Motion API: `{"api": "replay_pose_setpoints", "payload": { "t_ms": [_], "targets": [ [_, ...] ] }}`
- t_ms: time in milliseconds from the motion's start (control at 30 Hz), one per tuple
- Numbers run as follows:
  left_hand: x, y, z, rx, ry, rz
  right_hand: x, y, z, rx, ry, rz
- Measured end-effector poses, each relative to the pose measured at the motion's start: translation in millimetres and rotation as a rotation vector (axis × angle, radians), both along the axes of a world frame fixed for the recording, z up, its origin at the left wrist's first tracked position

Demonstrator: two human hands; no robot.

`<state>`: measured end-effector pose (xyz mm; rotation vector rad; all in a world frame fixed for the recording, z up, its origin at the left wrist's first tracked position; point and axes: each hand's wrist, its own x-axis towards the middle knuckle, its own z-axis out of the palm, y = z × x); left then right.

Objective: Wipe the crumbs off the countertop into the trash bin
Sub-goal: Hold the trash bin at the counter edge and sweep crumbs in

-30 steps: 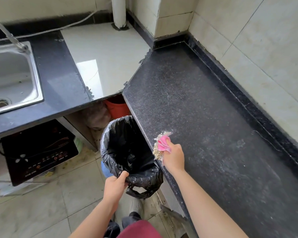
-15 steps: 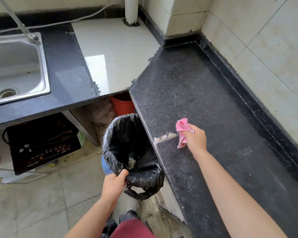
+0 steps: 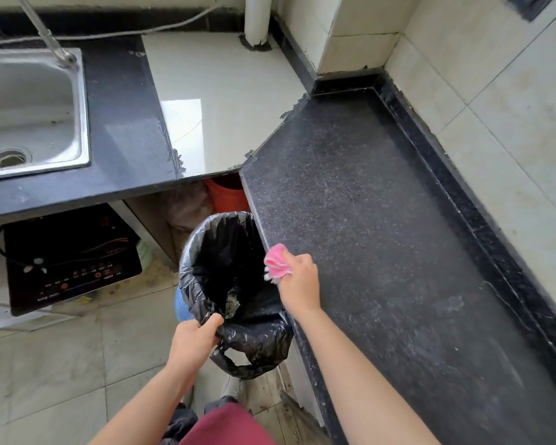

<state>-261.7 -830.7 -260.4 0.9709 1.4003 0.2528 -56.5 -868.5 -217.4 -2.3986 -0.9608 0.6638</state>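
Note:
A trash bin (image 3: 206, 252) lined with a black bag stands against the front edge of the dark speckled countertop (image 3: 366, 220). My left hand (image 3: 193, 342) grips the bin's near rim through the bag. My right hand (image 3: 299, 284) holds a bunched pink cloth (image 3: 276, 261) at the counter's edge, right over the bin's mouth. A small heap of pale crumbs (image 3: 231, 305) lies inside the bag. Faint pale smears show on the counter surface; no crumb line is visible at the edge.
A steel sink (image 3: 29, 114) sits in the counter at the left, with a white tile section (image 3: 222, 101) between. An induction cooker (image 3: 68, 255) lies on a low shelf. An orange bucket (image 3: 225, 194) stands under the counter. Tiled wall (image 3: 495, 123) borders the right.
My right hand swept the cloth from the counter's middle back to its edge, and the thin line of crumbs there is gone. More crumbs lie in the bag. The left hand kept its grip.

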Motion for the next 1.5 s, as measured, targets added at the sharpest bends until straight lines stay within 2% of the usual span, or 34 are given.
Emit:
{"api": "replay_pose_setpoints", "payload": {
  "t_ms": [133, 300, 767, 933, 1033, 1200, 1333, 1500],
  "targets": [
    [-2, 5, 2, -0.007, -0.011, 0.01, -34, -2, 11, 0.044, 0.196, 0.12],
    [-7, 5, 4, -0.012, -0.02, 0.022, -42, -11, 12, -0.016, 0.294, 0.165],
    [-27, -11, 15, 0.011, 0.109, 0.078, -70, -8, 14, -0.022, 0.211, 0.211],
    [-63, -10, 24, -0.037, 0.091, 0.169, -101, 3, 13, -0.094, 0.273, 0.265],
    [-101, -5, 31, -0.103, 0.043, 0.326, -134, 16, 17, -0.13, 0.288, 0.26],
    [-189, 6, 41, -0.109, 0.002, 0.465, -213, 48, 21, -0.131, 0.336, 0.339],
    [-288, 21, 38, -0.11, -0.039, 0.58, -306, 77, 20, -0.153, 0.355, 0.391],
    [-451, 45, 12, -0.089, -0.088, 0.715, -462, 114, 3, -0.149, 0.348, 0.417]
  ]
}}
